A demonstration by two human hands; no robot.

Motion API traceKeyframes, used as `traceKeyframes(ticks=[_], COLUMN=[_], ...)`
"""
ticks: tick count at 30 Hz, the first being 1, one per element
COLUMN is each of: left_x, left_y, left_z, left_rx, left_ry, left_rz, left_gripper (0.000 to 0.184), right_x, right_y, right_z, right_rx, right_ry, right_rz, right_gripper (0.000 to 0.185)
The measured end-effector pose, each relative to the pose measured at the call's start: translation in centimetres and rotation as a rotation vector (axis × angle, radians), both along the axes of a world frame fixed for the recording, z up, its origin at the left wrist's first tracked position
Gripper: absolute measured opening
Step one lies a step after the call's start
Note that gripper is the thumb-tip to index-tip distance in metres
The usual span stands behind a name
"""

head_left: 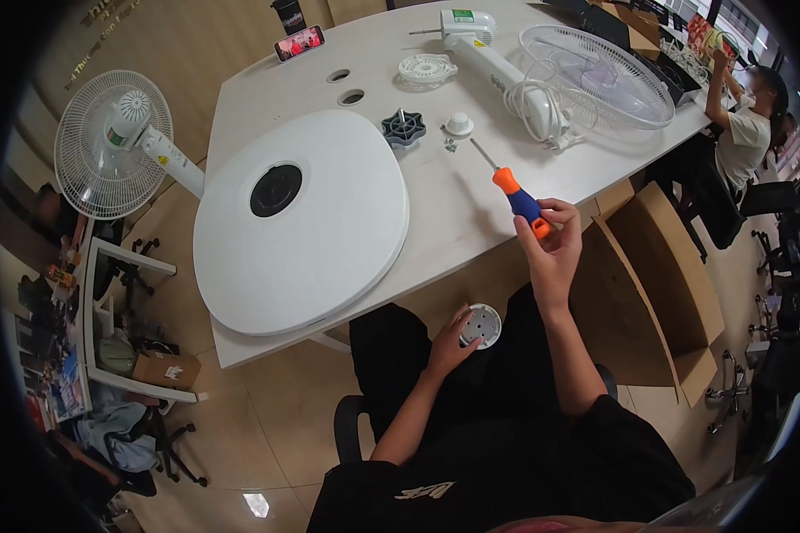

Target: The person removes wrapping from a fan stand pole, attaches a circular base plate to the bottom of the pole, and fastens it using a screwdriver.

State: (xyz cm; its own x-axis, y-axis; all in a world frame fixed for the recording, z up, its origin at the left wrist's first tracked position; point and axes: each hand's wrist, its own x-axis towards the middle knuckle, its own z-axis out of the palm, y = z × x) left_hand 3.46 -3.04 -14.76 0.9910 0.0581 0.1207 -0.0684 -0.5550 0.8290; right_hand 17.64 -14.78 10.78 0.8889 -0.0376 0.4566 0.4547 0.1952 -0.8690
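Observation:
My right hand (556, 253) grips a screwdriver (517, 197) with a blue and orange handle over the table's front edge, its shaft pointing up and left. Down in my lap, my left hand (451, 345) has its fingers around a round white part (481, 327) with several holes in its face. On the table lie a large white fan base (329, 240) with a dark round opening, a dark star-shaped knob (404, 128), a small white cap (459, 124) and some small screws (451, 145).
At the back are a fan motor head with pole (489, 67), a fan grille (596, 75), a white ring-shaped part (427, 69) and a phone (300, 43). An assembled fan (120, 142) stands left. Right of me sits an open cardboard box (653, 293); another person (742, 133) sits beyond.

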Motion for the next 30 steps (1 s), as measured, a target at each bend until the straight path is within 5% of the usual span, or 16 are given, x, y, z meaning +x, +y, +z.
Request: traceKeyframes(ticks=[30], left_x=[0.0], left_y=[-0.1], left_z=[-0.2], left_rx=[0.001], left_ry=[-0.069], left_rz=[0.004], left_gripper=[0.068], right_x=[2.4], right_y=[1.0], right_z=[-1.0], right_rx=[-0.083], right_ry=[0.046], right_rz=[0.001], right_gripper=[0.032])
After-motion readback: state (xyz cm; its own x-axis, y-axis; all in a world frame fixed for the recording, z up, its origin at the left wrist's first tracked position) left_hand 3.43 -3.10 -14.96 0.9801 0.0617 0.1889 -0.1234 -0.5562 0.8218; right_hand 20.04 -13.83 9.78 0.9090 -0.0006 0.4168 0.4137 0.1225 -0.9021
